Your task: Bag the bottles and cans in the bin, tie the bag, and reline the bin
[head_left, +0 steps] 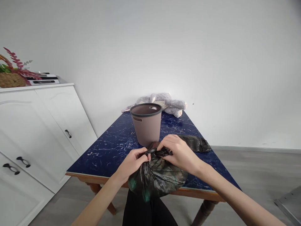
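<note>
A filled black garbage bag (162, 179) rests at the table's front edge and bulges over it, with green contents showing faintly through the plastic. My left hand (135, 161) pinches one twisted end of its gathered neck. On the other side, my right hand (175, 150) grips the opposite end, and the two ends cross in a knot between my fingers. Just behind the bag stands an upright mauve trash can (148, 128) with a dark rim and handle slots. Another black plastic bag (195, 143), flattened, lies to the right of my right hand.
The blue marbled table (110, 147) has a wooden edge. A grey plush toy (169, 102) lies at its back against the wall. White cabinets (56, 125) stand left, with a wicker basket (11, 80) and a white device (44, 79) on top. A grey object (290, 204) sits on the floor at right.
</note>
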`<control>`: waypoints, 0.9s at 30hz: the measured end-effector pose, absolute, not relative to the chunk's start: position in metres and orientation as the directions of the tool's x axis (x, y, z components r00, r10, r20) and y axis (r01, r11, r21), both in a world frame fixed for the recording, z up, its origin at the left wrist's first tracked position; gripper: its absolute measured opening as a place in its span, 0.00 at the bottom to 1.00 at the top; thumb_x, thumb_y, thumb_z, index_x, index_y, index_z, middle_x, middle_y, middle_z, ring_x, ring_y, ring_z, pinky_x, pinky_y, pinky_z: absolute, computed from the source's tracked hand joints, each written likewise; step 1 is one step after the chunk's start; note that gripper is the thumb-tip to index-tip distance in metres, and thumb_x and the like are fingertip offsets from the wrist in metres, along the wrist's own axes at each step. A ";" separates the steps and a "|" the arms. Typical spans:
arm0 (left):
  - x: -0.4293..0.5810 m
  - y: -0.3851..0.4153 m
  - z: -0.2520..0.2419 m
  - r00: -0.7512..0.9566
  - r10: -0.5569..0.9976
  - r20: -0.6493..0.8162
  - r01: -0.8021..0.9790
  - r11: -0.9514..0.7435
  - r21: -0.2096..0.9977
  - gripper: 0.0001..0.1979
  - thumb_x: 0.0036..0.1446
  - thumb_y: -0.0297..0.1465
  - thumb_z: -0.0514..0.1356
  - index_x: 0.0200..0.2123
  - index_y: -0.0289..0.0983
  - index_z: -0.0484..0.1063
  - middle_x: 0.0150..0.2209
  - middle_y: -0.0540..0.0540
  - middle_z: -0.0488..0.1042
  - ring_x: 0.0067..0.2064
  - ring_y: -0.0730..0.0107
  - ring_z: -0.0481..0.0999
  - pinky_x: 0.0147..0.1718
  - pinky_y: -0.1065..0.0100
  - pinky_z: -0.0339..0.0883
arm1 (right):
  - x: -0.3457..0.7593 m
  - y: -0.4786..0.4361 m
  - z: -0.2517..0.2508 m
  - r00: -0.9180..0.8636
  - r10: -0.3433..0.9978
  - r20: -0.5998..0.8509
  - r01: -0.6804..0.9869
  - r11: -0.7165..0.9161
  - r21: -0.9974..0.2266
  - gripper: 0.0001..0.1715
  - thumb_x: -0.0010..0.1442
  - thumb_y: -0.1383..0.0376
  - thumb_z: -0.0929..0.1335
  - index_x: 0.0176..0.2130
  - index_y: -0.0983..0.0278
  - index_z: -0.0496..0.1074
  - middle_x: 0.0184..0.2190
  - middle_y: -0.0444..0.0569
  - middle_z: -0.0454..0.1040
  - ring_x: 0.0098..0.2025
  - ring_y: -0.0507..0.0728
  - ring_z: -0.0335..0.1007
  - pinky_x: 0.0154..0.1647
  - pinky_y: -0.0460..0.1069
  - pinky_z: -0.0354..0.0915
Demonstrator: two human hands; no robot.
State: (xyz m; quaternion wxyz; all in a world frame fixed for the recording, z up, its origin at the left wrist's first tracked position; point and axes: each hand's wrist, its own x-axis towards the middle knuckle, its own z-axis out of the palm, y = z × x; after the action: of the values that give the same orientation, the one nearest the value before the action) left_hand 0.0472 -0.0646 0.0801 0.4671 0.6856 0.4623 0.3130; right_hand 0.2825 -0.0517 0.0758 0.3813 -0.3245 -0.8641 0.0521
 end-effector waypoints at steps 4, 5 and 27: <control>0.047 -0.066 0.080 0.468 0.875 0.122 0.416 -0.340 0.843 0.10 0.60 0.38 0.60 0.32 0.39 0.76 0.36 0.47 0.75 0.43 0.58 0.73 0.47 0.64 0.67 | 0.271 -0.049 0.064 -0.407 0.448 0.796 0.630 0.768 -0.110 0.14 0.57 0.79 0.69 0.37 0.61 0.71 0.34 0.48 0.75 0.41 0.61 0.69 0.46 0.55 0.66; 0.047 -0.066 0.078 0.483 0.865 0.135 0.419 -0.364 0.832 0.12 0.63 0.40 0.60 0.33 0.40 0.78 0.37 0.46 0.77 0.45 0.57 0.74 0.49 0.63 0.67 | 0.267 -0.048 0.062 -0.394 0.387 0.834 0.641 0.766 -0.053 0.12 0.58 0.79 0.68 0.36 0.61 0.71 0.33 0.48 0.74 0.40 0.61 0.68 0.45 0.54 0.66; 0.028 -0.035 0.031 0.007 0.983 0.183 0.323 -0.175 0.930 0.29 0.65 0.57 0.58 0.44 0.38 0.84 0.44 0.41 0.84 0.49 0.51 0.81 0.49 0.63 0.72 | 0.287 -0.098 0.008 -0.443 0.307 0.842 0.564 0.826 -0.005 0.14 0.73 0.73 0.67 0.55 0.61 0.76 0.52 0.51 0.82 0.50 0.59 0.73 0.57 0.61 0.64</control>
State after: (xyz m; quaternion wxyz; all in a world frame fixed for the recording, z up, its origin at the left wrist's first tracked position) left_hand 0.0277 -0.0348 0.0308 0.3581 0.6127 0.5330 0.4607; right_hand 0.2871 -0.0981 0.0078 0.4594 -0.2599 -0.8378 -0.1395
